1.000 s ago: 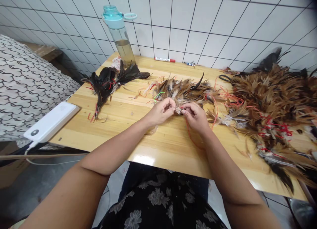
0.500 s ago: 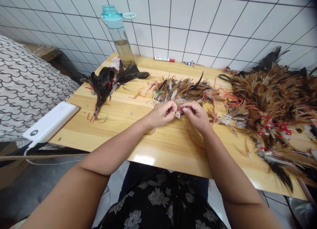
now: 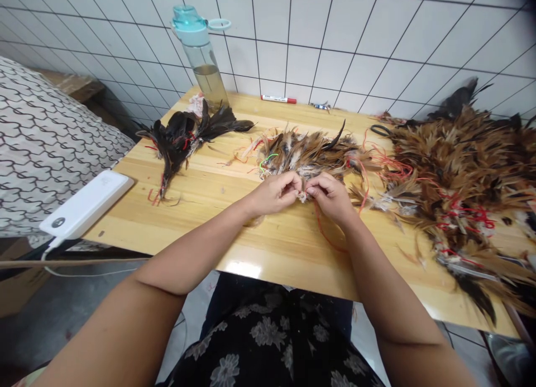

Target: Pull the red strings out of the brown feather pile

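My left hand (image 3: 280, 191) is closed in a pinch at the white quill end (image 3: 302, 197) of a small feather bundle. Close beside it my right hand (image 3: 330, 194) pinches the red string (image 3: 320, 222), which hangs down onto the table in a loop. The fingers of both hands nearly meet over the quills, and the fingertips hide part of them. Just behind my hands lies a pile of brown feathers (image 3: 310, 149) with a green thread (image 3: 264, 162) at its left side.
Black feathers (image 3: 173, 138) lie on the wooden table (image 3: 201, 219) at left, near a water bottle (image 3: 207, 63) and a white power bank (image 3: 87, 205). A large brown feather heap (image 3: 464, 158) covers the right side, with scissors' handle (image 3: 380, 130) beside it. A red marker (image 3: 278, 99) lies by the wall.
My right hand has shifted slightly and its fingers have closed in nearer the quill end. Less of the red string shows between my hands.
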The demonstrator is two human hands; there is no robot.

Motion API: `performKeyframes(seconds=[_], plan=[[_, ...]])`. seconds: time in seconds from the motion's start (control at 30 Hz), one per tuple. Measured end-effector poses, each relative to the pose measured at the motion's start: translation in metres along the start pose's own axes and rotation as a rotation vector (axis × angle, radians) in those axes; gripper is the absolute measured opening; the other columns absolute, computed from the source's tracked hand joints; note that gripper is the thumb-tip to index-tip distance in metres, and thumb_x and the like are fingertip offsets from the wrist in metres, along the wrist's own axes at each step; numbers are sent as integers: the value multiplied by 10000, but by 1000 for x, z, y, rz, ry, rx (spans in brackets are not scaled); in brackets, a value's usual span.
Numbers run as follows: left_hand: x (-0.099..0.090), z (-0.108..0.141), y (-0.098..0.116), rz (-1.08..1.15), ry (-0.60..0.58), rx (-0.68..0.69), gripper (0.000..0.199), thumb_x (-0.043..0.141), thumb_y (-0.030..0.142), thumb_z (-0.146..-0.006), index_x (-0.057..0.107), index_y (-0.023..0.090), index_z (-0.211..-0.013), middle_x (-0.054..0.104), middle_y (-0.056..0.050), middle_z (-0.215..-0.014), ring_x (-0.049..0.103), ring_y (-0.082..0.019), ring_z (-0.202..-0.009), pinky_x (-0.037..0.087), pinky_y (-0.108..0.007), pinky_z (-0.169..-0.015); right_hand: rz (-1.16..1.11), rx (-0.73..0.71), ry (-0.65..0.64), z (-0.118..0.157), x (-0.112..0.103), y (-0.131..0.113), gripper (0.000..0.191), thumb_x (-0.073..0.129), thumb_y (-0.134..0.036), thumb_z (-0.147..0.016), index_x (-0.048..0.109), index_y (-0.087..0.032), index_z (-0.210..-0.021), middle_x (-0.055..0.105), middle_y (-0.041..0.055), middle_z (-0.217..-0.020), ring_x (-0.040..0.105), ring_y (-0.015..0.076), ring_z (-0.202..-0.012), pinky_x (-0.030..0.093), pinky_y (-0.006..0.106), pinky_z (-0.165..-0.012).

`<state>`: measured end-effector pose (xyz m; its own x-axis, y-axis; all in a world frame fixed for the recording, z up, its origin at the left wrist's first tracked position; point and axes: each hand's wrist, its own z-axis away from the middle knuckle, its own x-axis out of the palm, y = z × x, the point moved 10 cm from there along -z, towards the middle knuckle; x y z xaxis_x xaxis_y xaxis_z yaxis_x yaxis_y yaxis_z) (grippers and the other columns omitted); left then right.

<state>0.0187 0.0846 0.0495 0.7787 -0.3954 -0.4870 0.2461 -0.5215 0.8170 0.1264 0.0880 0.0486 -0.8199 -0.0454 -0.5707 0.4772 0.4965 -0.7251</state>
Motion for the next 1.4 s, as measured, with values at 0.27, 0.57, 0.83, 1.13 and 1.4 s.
performKeyframes(seconds=[0.27, 0.57, 0.83, 1.13, 1.4], plan=[[-4, -2, -24, 314, 66, -173, 128, 544, 214, -817, 539, 152, -929, 594, -26, -828, 554, -100, -738, 446, -223, -683, 26, 27, 95, 0, -11, 3, 142, 534, -225, -844, 632, -213, -741, 571, 30, -735, 534, 181, -738, 436, 333, -720], [16, 2, -23, 176, -106, -221, 259, 538, 392, -855, 584, 141, -813, 551, 0, -672, 482, -94, -610, 387, -211, -566, 19, 11, 86, 1, -7, -1, 85, 550, -223, -839, 617, -210, -788, 563, 25, -740, 521, 173, -717, 423, 315, -685], [5, 0, -15, -40, -16, -146, 101, 516, 222, -809, 560, 155, -747, 526, 33, -635, 431, -77, -575, 330, -195, -552, 69, 26, 49, 2, -1, -2, 67, 529, -206, -834, 595, -209, -820, 551, 20, -736, 514, 170, -710, 410, 295, -663], [-7, -1, 6, -292, 124, 113, 79, 515, 148, -794, 531, 166, -719, 559, 3, -691, 467, -98, -614, 352, -227, -617, 257, 9, -41, 4, 8, -4, 103, 520, -202, -873, 619, -206, -843, 581, 45, -811, 536, 182, -741, 382, 297, -647], [-5, 0, 3, -361, 115, 141, 104, 503, 181, -824, 504, 175, -720, 547, -10, -714, 481, -118, -662, 361, -240, -646, 578, -6, -112, 7, 13, -9, 148, 512, -255, -906, 652, -217, -875, 610, 59, -842, 554, 198, -755, 301, 303, -573]])
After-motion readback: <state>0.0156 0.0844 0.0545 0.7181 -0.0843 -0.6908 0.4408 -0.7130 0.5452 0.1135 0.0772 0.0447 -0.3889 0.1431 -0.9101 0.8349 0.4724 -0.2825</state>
